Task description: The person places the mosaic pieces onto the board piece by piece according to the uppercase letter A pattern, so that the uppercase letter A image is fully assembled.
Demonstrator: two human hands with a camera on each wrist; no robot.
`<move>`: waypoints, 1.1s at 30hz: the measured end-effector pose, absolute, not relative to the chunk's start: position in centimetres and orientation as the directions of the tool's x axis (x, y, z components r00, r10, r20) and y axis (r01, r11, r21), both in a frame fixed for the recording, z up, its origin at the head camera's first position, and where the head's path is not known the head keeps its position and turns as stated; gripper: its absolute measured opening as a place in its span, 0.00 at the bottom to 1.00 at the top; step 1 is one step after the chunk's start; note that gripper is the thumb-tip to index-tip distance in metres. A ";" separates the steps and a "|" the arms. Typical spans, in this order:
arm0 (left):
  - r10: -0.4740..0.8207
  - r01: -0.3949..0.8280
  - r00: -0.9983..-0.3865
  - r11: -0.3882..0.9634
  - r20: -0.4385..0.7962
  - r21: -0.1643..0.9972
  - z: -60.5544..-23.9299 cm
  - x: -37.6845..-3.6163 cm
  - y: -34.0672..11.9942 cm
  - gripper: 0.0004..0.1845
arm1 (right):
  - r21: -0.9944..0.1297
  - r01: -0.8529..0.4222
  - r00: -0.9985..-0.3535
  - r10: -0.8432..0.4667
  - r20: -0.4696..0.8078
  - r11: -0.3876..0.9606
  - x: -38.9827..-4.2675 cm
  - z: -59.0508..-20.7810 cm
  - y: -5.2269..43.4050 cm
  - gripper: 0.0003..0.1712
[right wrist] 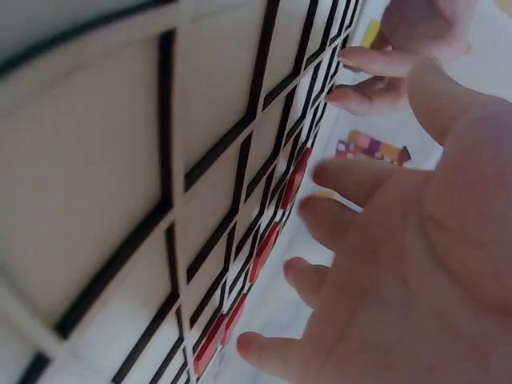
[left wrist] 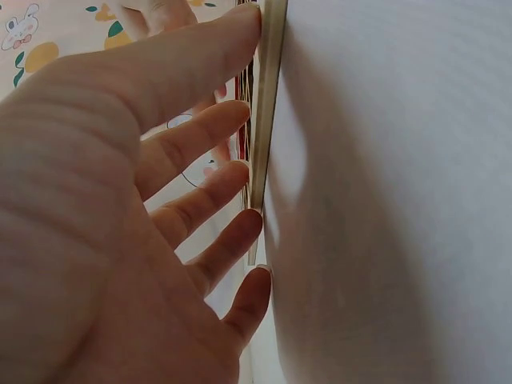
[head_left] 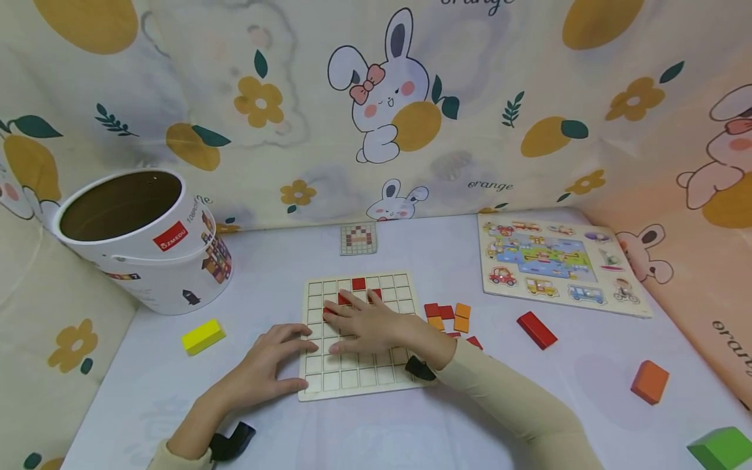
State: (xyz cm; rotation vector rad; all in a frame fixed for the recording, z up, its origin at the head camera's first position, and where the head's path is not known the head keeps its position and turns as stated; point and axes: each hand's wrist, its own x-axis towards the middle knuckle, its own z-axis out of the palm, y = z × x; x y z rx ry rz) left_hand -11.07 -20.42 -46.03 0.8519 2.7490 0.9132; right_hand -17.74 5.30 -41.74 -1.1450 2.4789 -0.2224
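Wooden grid board (head_left: 358, 378) lower centre of frame; left hand (head_left: 267, 362) flat-fingered, bracing its left edge, right hand (head_left: 367, 323) flat over red tiles (head_left: 358, 284). Risk: sliding palm knocks tiles out of cells.

Bucket (head_left: 147, 241) – vehicle puzzle (head_left: 558, 264), blocks.

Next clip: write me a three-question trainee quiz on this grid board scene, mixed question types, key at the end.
1. True or false: the left hand rests against the left edge of the grid board.
2. Which block lies nearest the white bucket? A green B yellow C orange
3. Fill in: the right hand lies flat on the ____.

Key: 1 true. 2 B, the yellow block. 3 grid board, over its red tiles.
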 end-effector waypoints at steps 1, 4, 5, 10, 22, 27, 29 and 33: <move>0.550 0.476 -0.833 0.658 0.059 0.583 -46.0 -11.1 -20.5 0.28 | -0.323 -0.687 -0.590 -0.759 -0.276 0.651 -17.8 -41.8 5.6 0.44; 0.552 0.480 -0.831 0.655 0.063 0.583 -46.1 -11.1 -20.5 0.28 | -0.392 -0.652 -0.619 -0.754 -0.218 0.649 -18.1 -41.8 7.1 0.43; 0.552 0.480 -0.831 0.654 0.064 0.584 -46.1 -11.1 -20.5 0.28 | -0.423 -0.631 -0.639 -0.745 -0.191 0.650 -18.2 -41.6 7.9 0.41; 0.543 0.470 -0.838 0.659 0.060 0.587 -46.1 -11.1 -20.4 0.28 | -0.524 -0.566 -0.730 -0.682 -0.039 0.636 -18.7 -40.7 13.6 0.29; 0.535 0.431 -0.844 0.643 0.032 0.633 -46.1 -10.7 -20.8 0.26 | -0.700 -0.325 -0.849 -0.523 -0.081 0.636 -18.7 -43.1 22.0 0.24; 0.537 0.430 -0.842 0.620 0.045 0.657 -46.5 -10.6 -21.1 0.25 | -0.674 -0.346 -0.849 -0.523 -0.071 0.653 -18.8 -43.8 22.1 0.23; 0.536 0.428 -0.843 0.616 0.046 0.662 -46.6 -10.6 -21.1 0.25 | -0.667 -0.349 -0.851 -0.521 -0.070 0.659 -18.9 -43.9 22.0 0.22; 0.528 0.420 -0.848 0.614 0.047 0.668 -46.7 -10.6 -21.2 0.25 | -0.664 -0.351 -0.850 -0.522 -0.070 0.660 -19.0 -43.9 21.9 0.22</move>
